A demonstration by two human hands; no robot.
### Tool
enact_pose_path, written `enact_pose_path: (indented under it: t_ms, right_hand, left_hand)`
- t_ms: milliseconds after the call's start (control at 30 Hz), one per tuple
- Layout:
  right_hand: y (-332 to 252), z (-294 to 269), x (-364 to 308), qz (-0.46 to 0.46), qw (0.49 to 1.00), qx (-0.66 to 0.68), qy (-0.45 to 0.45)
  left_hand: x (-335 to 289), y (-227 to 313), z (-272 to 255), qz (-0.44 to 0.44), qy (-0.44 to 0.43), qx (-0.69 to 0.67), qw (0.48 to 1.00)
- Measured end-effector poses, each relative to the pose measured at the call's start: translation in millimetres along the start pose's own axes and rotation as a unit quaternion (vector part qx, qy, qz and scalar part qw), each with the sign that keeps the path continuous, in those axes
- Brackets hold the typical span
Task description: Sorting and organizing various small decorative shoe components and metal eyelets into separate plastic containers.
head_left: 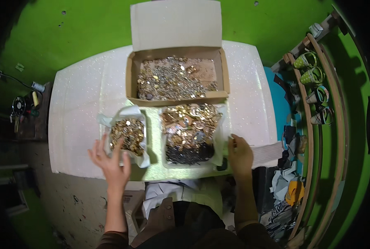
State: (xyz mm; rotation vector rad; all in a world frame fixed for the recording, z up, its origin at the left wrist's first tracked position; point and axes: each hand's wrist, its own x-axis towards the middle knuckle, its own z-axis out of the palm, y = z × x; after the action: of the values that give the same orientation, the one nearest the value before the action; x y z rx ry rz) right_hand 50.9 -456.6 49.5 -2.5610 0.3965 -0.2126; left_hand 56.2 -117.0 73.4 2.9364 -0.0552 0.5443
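Note:
My left hand [112, 162] has its fingers spread over the left edge of a small container lined with white plastic [130, 111]. Inside that container lie small gold-coloured metal pieces [127, 133]. Close to the right side of a larger white tray [189, 165] is my right hand [240, 154], its fingers curled inward. What those fingers hold, if anything, is hidden. Shiny gold and coppery pieces [189, 120] fill the tray's far part, and dark thin pieces [189, 155] its near part. Behind both stands an open cardboard box [176, 101] with many small silver and gold pieces [168, 79] inside.
The containers stand on a glittery white table [83, 112]. To the right, a striped strip [265, 154] juts past the table edge. Beyond it, fabric scraps [282, 186] lie by a wooden rack [313, 137] with several patterned sandals [311, 76]. A dark stand with spools [19, 106] is far left.

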Motion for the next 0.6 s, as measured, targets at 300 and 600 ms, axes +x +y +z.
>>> enact_pose_path:
  t_ms: [300, 600]
  right_hand:
    - [26.2, 24.3, -7.8, -0.124, 0.984, 0.003, -0.127]
    - [2.2, 50.0, -53.2, -0.238, 0.963, -0.065, -0.105]
  left_hand:
    - [-67.8, 114.8, 28.8, 0.177, -0.128, -0.036, 0.975]
    - [-86.7, 103.7, 42.1, 0.071, -0.094, 0.027, 0.993]
